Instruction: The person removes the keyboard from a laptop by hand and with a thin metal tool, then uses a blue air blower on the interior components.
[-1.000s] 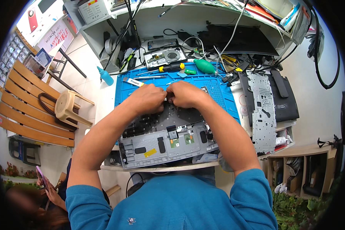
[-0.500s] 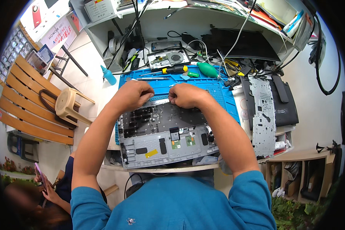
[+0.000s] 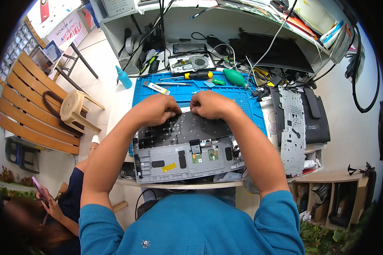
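Both hands at far edge of the laptop shell (image 3: 170, 175), approx. mid-width. L hand (image 3: 159, 110): fingers bent, tips narrow, right by the edge of the dark kbd backing (image 3: 200, 129); can't tell if I've pinched anything. R hand (image 3: 210, 105) just beside it, thumb & index nearly together at same edge, small gap btwn hands; can't tell what's gripped there either.

Shell lies inside-up in front of me, far part over the blue mat (image 3: 255, 112), near edge by the front of the white surface (image 3: 118, 111). Yellow tape (image 3: 169, 167) on its grey half, w/ a black pad either side.

Beyond my hands on the mat: yellow/blk screwdriver (image 3: 198, 75), green blower bulb (image 3: 235, 78). Teal bottle (image 3: 124, 78) upright, L of mat. Perforated metal plate (image 3: 292, 127) off to R, lying partly over blk parts (image 3: 318, 119). Lower L: another person's hand (image 3: 52, 209) & phone (image 3: 40, 187).
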### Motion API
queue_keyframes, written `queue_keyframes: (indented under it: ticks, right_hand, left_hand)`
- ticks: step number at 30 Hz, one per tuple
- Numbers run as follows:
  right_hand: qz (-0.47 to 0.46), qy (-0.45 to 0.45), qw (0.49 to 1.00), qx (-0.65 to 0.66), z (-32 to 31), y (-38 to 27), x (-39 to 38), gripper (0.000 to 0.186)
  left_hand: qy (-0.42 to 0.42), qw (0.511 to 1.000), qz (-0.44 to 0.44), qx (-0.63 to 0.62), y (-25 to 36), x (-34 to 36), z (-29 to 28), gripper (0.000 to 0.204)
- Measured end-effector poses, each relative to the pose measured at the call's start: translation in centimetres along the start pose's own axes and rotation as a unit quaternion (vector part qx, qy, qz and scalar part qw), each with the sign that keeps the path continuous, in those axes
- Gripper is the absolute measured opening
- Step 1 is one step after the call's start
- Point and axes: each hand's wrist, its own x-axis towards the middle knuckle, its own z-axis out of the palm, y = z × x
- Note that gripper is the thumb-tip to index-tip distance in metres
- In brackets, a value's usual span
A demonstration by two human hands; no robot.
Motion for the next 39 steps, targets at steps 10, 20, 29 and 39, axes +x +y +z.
queue_keyframes:
  ticks: [10, 20, 29, 39]
  right_hand:
    - [0.012, 0.003, 1.000, -0.020, -0.1, -0.9, 0.1, 0.020]
    - [0.018, -0.023, 0.999, -0.042, -0.5, -1.7, 0.9, 0.030]
    - [0.028, -0.042, 0.996, -0.078, 0.2, -1.4, 2.1, 0.031]
    - [0.003, -0.096, 0.993, -0.071, -1.0, -2.1, 1.7, 0.034]
  left_hand:
    - [0.071, 0.997, -0.026, 0.033, 1.0, -0.1, 2.0, 0.024]
    - [-0.025, 0.997, -0.079, 0.001, 1.9, 1.3, 0.5, 0.032]
    - [-0.013, 0.992, -0.116, -0.048, 2.2, 1.3, 0.4, 0.034]
    - [-0.035, 0.993, -0.097, -0.057, 0.9, 1.2, 0.0, 0.026]
